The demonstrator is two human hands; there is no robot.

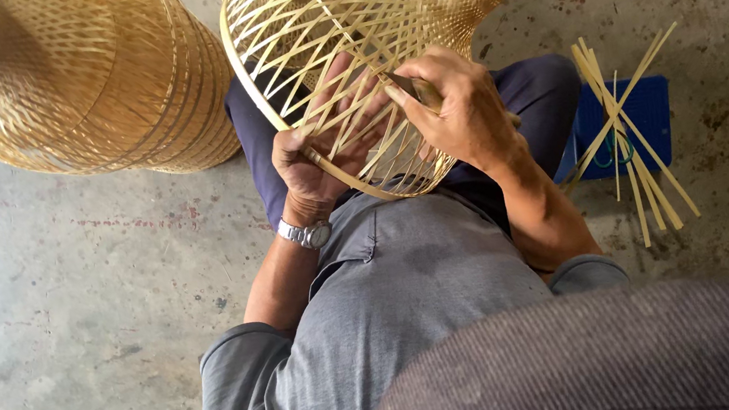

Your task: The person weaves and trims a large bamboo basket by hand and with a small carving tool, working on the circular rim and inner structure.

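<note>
Clearance: bare concrete floor (60,312) open from 7 to 9 o'clock of the hands; finished woven bamboo shade (72,81) blocks 10 to 11 o'clock; loose bamboo strips (631,133) on blue stool (651,106) crowd 3 o'clock; open-weave bamboo frame (347,32) fills 12 o'clock

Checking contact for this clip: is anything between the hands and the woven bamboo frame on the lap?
Nothing visible. The left hand grips the bamboo frame at its rim; the right hand lies on its lattice.

There are two finished woven bamboo shades (73,85), one open-weave bamboo frame (337,34), one bundle of bamboo strips (631,133), one blue stool (651,106), and one wristwatch (306,235).
</note>
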